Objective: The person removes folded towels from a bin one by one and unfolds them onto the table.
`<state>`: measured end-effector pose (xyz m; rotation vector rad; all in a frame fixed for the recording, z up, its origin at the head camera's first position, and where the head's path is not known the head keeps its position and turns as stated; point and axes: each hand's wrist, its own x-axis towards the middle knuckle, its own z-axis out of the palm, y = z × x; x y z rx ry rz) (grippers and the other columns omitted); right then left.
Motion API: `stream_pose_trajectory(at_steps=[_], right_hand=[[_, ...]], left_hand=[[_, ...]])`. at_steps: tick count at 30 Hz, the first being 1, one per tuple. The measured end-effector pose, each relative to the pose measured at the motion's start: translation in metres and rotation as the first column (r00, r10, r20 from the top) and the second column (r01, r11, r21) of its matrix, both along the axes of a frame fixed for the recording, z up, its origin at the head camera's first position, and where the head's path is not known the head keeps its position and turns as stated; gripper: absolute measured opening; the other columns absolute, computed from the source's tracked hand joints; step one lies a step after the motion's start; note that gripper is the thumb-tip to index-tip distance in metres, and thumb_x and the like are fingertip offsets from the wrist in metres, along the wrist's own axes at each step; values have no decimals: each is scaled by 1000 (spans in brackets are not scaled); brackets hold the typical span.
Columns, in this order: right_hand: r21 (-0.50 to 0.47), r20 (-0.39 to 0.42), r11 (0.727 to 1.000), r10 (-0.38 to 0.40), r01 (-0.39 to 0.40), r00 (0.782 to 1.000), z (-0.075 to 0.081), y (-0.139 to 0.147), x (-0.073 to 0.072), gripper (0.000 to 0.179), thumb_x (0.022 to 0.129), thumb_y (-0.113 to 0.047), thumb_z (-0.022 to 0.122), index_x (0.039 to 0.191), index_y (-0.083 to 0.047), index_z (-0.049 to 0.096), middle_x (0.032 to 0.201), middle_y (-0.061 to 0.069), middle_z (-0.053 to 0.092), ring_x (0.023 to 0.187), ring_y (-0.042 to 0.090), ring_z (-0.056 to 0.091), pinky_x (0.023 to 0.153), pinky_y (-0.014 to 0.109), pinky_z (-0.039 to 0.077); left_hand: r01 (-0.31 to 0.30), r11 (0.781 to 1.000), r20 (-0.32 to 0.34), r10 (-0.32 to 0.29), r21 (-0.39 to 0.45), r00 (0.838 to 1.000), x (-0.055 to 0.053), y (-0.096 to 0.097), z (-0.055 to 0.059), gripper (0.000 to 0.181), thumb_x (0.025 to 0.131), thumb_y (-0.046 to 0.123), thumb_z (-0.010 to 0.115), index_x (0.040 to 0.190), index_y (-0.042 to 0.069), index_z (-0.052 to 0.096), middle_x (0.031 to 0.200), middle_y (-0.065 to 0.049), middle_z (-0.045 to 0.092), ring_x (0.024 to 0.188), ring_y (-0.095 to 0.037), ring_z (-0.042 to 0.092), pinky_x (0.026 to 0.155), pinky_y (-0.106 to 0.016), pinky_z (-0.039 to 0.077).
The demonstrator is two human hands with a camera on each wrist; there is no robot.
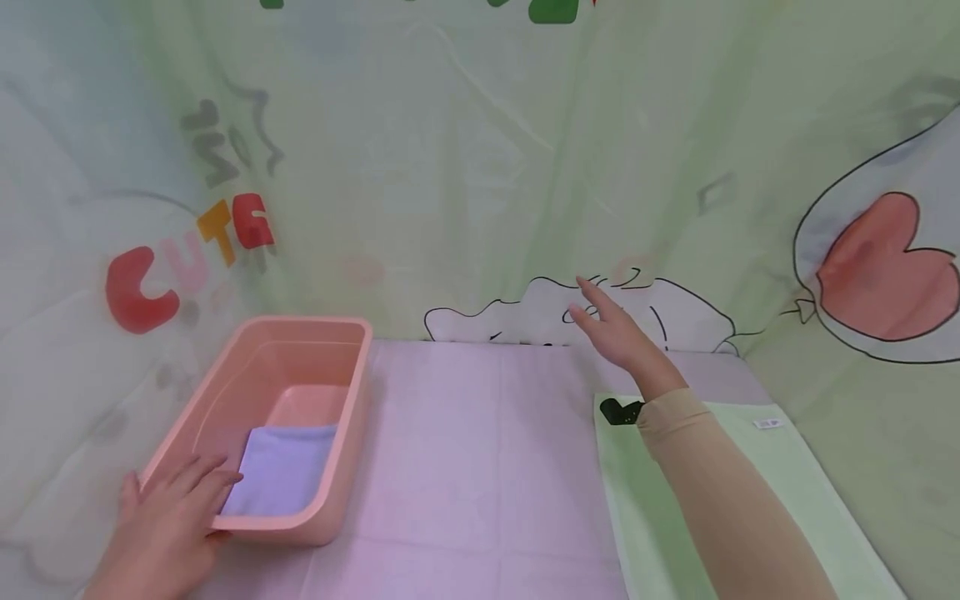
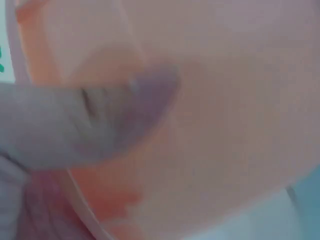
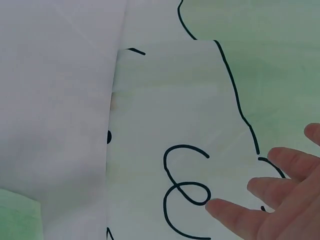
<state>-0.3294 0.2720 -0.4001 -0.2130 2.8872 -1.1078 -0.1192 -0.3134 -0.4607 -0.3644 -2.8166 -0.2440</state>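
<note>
A pink plastic basin (image 1: 352, 442) stands at the left of the table, with a folded lilac cloth (image 1: 285, 471) lying flat in its near end. My left hand (image 1: 168, 508) grips the basin's near left corner, fingers over the rim. In the left wrist view the thumb (image 2: 120, 115) lies across the basin's wall (image 2: 225, 125). Raised near the back curtain, my right hand (image 1: 618, 333) has its fingers extended and holds nothing. Under the right forearm lies a light green cloth (image 1: 787, 483) with a dark heart-shaped patch (image 1: 618, 411) and a small white label (image 1: 768, 424).
A pale lilac cover (image 1: 435, 450) spreads over the table between basin and green cloth. Printed curtains (image 1: 465, 167) with letters, a balloon and line drawings enclose the back and both sides. The basin stands close to the left curtain.
</note>
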Motion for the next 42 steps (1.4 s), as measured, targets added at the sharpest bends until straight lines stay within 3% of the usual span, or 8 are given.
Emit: stream_pose_trajectory(at_steps=[2, 4, 7, 9, 14, 24, 37, 42], right_hand=[[-14, -5, 1000, 15, -15, 1000, 1, -2, 0, 77, 112, -61, 40, 175, -33, 4, 183, 12, 14, 168, 45, 10, 130, 74, 13], [-24, -10, 999, 31, -32, 999, 2, -4, -1, 77, 113, -59, 40, 175, -32, 4, 183, 12, 14, 169, 44, 10, 131, 73, 12], [-57, -16, 996, 65, -66, 998, 2, -6, -3, 78, 112, -59, 41, 175, -30, 5, 183, 11, 14, 169, 42, 11, 132, 70, 14], [-105, -10, 990, 94, -94, 996, 4, -10, -4, 78, 113, -57, 43, 175, -28, 6, 182, 11, 16, 169, 41, 14, 131, 69, 20], [-213, 20, 966, 152, -145, 988, 10, -24, -5, 76, 114, -51, 46, 175, -27, 9, 181, 11, 20, 168, 38, 20, 126, 67, 35], [-280, 18, 928, 261, -246, 965, 24, -59, -6, 71, 114, -48, 48, 174, -25, 19, 179, 11, 27, 165, 38, 30, 123, 67, 39], [-296, 27, 898, 349, -326, 937, 46, -106, -4, 66, 112, -49, 52, 171, -30, 29, 176, 4, 36, 162, 32, 38, 120, 63, 45], [-281, 36, 883, 400, -375, 916, 44, -124, -3, 63, 112, -46, 54, 169, -28, 34, 174, 2, 40, 160, 28, 41, 119, 60, 47]], left_hand=[[-40, 999, 34, 40, 7, 999, 0, -5, 0, 51, 67, 3, 91, 114, 12, 74, 129, -20, 69, 126, -47, 56, 106, -97, 10], [-53, 998, 17, 53, 29, 998, 0, -9, -3, 45, 66, -3, 90, 105, 12, 72, 118, -17, 70, 117, -47, 58, 108, -95, 10], [-24, 998, -63, 27, 53, 998, 1, -13, -8, 45, 61, -7, 89, 91, 17, 66, 101, -7, 67, 101, -40, 60, 107, -85, 20], [3, 999, -121, 3, 53, 993, 1, -14, -11, 49, 57, -9, 90, 83, 21, 62, 93, 0, 63, 93, -32, 59, 98, -74, 28], [53, 996, -251, -34, 70, 967, 1, -11, -16, 57, 51, -12, 85, 74, 27, 52, 81, 12, 55, 80, -17, 53, 79, -50, 35], [104, 989, -349, -62, 103, 935, 0, 11, -23, 52, 54, -13, 86, 76, 20, 53, 74, 8, 56, 75, -21, 57, 86, -67, 44], [210, 972, -462, -137, 109, 876, -1, 34, -26, 38, 61, -10, 81, 79, 13, 57, 74, 3, 56, 75, -21, 58, 84, -65, 45], [222, 968, -465, -143, 119, 874, 1, 46, -28, 40, 61, -10, 83, 81, 12, 57, 76, 1, 57, 79, -22, 60, 84, -68, 47]])
